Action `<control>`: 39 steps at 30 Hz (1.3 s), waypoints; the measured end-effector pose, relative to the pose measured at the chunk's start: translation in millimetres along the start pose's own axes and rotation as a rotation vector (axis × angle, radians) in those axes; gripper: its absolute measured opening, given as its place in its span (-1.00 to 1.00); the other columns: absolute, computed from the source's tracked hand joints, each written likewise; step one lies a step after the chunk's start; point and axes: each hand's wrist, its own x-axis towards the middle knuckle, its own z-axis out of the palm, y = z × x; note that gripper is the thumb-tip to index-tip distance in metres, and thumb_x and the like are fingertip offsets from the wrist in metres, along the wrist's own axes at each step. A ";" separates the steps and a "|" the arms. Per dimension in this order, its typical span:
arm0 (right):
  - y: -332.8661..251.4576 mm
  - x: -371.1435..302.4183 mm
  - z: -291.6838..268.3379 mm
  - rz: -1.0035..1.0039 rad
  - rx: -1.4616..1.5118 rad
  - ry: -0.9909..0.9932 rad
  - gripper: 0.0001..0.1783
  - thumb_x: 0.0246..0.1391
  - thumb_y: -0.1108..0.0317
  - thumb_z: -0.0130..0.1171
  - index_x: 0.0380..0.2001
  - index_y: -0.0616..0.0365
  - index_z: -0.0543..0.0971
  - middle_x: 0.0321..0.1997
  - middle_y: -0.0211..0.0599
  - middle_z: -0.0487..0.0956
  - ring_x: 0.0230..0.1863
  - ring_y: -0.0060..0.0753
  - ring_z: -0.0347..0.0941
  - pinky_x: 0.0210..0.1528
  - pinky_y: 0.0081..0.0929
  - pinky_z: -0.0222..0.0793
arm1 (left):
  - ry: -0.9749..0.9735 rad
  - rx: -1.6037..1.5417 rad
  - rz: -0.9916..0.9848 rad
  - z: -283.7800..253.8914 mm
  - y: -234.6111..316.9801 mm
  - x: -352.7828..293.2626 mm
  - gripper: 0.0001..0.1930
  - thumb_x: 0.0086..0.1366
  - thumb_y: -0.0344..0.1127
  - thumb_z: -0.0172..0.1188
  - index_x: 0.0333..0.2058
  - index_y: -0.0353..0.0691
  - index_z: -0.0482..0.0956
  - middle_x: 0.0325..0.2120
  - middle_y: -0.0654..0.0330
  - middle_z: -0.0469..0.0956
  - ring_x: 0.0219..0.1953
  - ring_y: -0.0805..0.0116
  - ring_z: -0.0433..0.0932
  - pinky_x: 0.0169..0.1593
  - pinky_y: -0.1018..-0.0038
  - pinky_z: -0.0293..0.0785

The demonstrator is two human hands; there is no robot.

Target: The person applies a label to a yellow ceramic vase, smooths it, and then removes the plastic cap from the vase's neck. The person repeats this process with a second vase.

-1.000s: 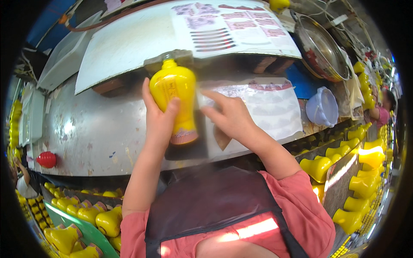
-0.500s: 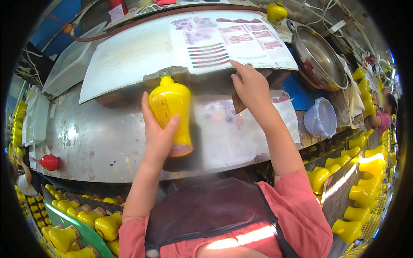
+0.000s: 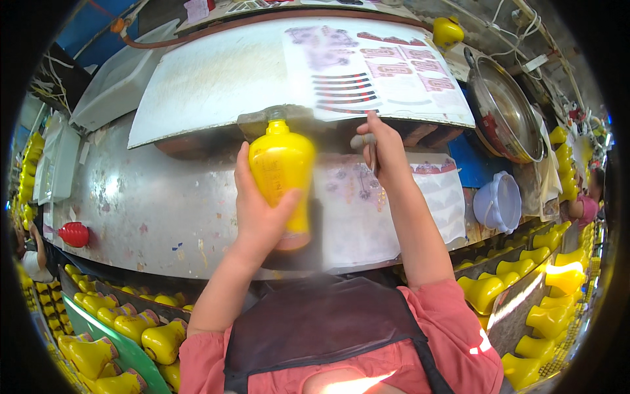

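My left hand is wrapped round a yellow bottle with a narrow neck, a faint printed panel and a pinkish band at its base. The neck points away from me, by a dark block under the white board's near edge. In my right hand a thin brown flat piece, like a scraper, is seen nearly edge-on. A grey cover sits on one finger. My right index fingertip touches the end of the lowest dark strip on the wet-looking decal sheet.
The white board bears the decals. A second decal sheet lies on the metal table. At right are a metal basin and a lilac bucket; at left, a red squeeze bottle. Yellow bottles fill racks on both sides.
The lowest dark strip has slid toward me and tilted, with my right fingertip at its end. The brown piece has turned edge-on. The view has shifted; my left hand keeps the bottle.
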 end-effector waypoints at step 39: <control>-52.6 -42.0 94.1 -0.303 -0.601 -0.209 -0.78 0.22 0.27 0.35 -0.30 0.24 0.71 -0.48 -0.51 0.61 -0.49 -0.79 0.41 -0.43 -0.74 0.29 | -0.156 -0.273 -0.217 -47.2 14.6 82.9 -0.83 0.40 -0.25 0.30 -0.26 -0.25 0.63 -0.35 0.33 0.60 -0.29 0.59 0.50 -0.11 0.60 0.42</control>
